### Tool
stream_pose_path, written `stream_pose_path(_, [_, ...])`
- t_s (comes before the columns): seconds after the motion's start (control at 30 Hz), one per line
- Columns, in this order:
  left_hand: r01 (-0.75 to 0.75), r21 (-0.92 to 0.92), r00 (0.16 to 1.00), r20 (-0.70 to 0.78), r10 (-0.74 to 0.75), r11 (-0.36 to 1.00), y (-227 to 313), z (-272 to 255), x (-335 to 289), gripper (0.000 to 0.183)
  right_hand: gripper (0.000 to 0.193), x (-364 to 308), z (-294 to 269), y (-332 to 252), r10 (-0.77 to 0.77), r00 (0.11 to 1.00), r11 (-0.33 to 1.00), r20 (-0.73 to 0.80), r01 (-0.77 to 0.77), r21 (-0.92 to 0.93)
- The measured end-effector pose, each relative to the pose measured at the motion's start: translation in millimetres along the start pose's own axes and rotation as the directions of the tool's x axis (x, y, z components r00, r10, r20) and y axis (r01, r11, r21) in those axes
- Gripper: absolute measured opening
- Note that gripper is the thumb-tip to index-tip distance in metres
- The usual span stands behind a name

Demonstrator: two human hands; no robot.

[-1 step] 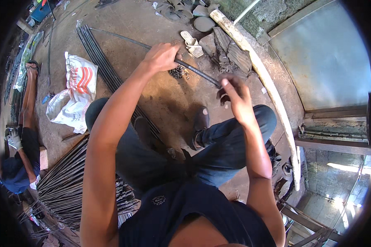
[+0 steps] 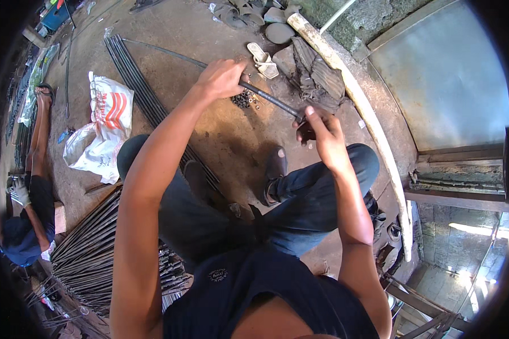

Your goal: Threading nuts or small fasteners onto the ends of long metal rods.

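A long dark metal rod (image 2: 271, 100) slants across in front of me, its right part ribbed like a screw thread. My left hand (image 2: 223, 78) is wrapped round it, and the rod runs on behind that hand to the far left. At the rod's right end, the blackened fingers of my right hand (image 2: 322, 127) are closed about the tip. Whether a small piece sits on the tip is hidden by those fingers. On the ground just below the rod lies a small heap of dark nuts (image 2: 244, 100), with a few shinier ones among them.
Bundled rods (image 2: 144, 85) lie left of my legs, beside a white sack (image 2: 110, 116). More rods (image 2: 90, 237) fan out at the lower left. Another person (image 2: 31, 209) sits at the far left. A sandal (image 2: 263, 60) and a pale pole (image 2: 359, 99) lie ahead and right.
My right hand's fingers have drawn in round the rod's tip, where they were spread and blurred a moment before. The left hand and the rod have hardly moved.
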State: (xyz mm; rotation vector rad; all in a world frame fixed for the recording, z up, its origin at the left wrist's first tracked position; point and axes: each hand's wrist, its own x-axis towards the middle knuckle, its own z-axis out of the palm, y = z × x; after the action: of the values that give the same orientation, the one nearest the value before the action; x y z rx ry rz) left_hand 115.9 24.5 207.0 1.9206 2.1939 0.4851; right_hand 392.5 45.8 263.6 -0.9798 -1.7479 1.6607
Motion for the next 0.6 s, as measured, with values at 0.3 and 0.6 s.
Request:
stream_pose_path(0.3, [-0.034,0.005,0.999,-0.042,0.034,0.999,-2.4,1.5,0.9,0.025,0.019,-2.8,6.1,7.3,-0.619,0.779,0.618,0.100,0.561,-0.551])
stream_pose_path(0.6, [-0.027,0.029,0.998,-0.049,0.029,0.999,-3.4,6.2,0.6,0.027,0.035,0.5,4.4,-3.7,0.109,0.988,0.993,0.113,-0.113,0.028])
